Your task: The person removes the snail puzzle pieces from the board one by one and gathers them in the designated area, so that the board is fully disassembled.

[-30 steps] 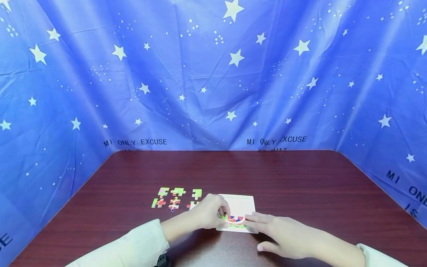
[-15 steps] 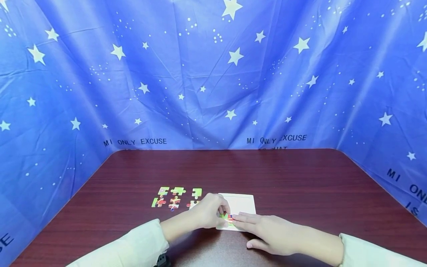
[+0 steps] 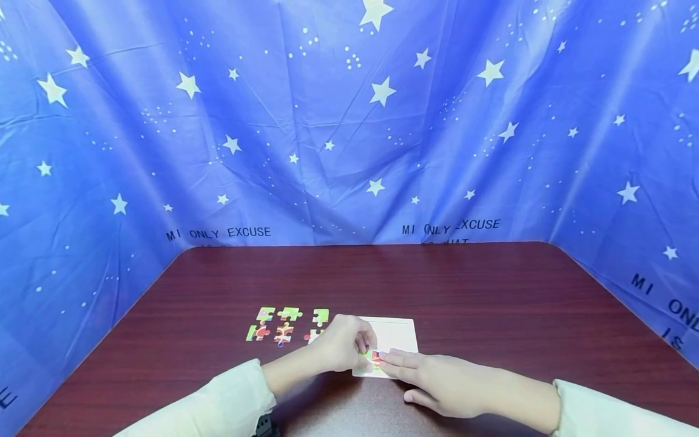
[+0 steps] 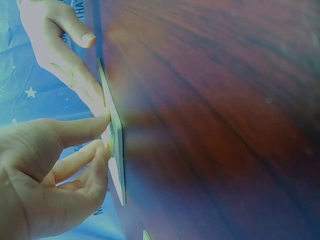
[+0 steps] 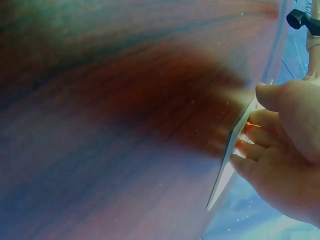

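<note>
In the head view a white puzzle board (image 3: 389,332) lies on the table before me. Colourful jigsaw pieces (image 3: 375,358) sit along its near side, partly covered by both hands. My left hand (image 3: 343,343) is at the board's left part, fingers curled. In the left wrist view its thumb and fingertips pinch a green-edged puzzle piece (image 4: 111,142) right at the board's surface. From the right, my right hand (image 3: 448,385) rests straight fingers on the pieces, with its thumb apart near the board's front edge. Its fingertips also overlap the board in the right wrist view.
Several loose puzzle pieces (image 3: 290,314) lie in two rows left of the board, the nearest partly behind my left hand. The dark red wooden table (image 3: 469,291) ends at a blue star-printed curtain (image 3: 327,121) at the back and sides.
My right hand has slid left across the board and now covers more of the coloured pieces. My left hand keeps its place. The head view has shifted slightly.
</note>
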Action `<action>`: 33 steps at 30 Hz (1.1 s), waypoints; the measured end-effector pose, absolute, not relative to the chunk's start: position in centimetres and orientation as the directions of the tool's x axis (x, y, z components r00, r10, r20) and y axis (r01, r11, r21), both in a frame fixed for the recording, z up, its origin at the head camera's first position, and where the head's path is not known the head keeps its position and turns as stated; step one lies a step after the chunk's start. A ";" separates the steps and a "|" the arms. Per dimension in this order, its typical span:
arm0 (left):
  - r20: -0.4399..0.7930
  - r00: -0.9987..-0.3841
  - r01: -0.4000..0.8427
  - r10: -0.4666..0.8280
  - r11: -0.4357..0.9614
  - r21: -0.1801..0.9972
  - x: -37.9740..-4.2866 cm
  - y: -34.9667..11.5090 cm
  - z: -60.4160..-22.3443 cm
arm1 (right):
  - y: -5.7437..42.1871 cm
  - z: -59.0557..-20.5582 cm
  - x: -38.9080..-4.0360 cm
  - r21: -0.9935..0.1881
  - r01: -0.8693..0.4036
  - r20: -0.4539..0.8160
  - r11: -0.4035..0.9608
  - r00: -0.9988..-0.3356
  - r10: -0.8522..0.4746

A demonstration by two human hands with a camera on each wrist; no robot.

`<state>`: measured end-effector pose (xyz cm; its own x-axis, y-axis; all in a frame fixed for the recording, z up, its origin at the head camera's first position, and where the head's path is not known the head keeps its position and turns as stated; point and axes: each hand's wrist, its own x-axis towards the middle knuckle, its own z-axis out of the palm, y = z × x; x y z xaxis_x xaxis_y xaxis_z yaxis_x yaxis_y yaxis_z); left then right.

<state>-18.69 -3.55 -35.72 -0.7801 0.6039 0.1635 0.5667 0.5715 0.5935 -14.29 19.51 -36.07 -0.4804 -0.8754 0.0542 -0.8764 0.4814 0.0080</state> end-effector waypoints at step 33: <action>-0.079 -0.918 0.072 0.390 0.359 0.931 -18.6 -4.7 -36.3 | 19.5 -36.1 -14.4 -0.002 -0.883 0.063 0.470 -0.469 -0.881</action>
<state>-18.58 -4.70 -36.27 -0.9175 0.3897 -0.0791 0.0721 0.3588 0.9306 -14.35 19.54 -36.10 -0.4689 -0.8810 0.0627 -0.8828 0.4697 -0.0024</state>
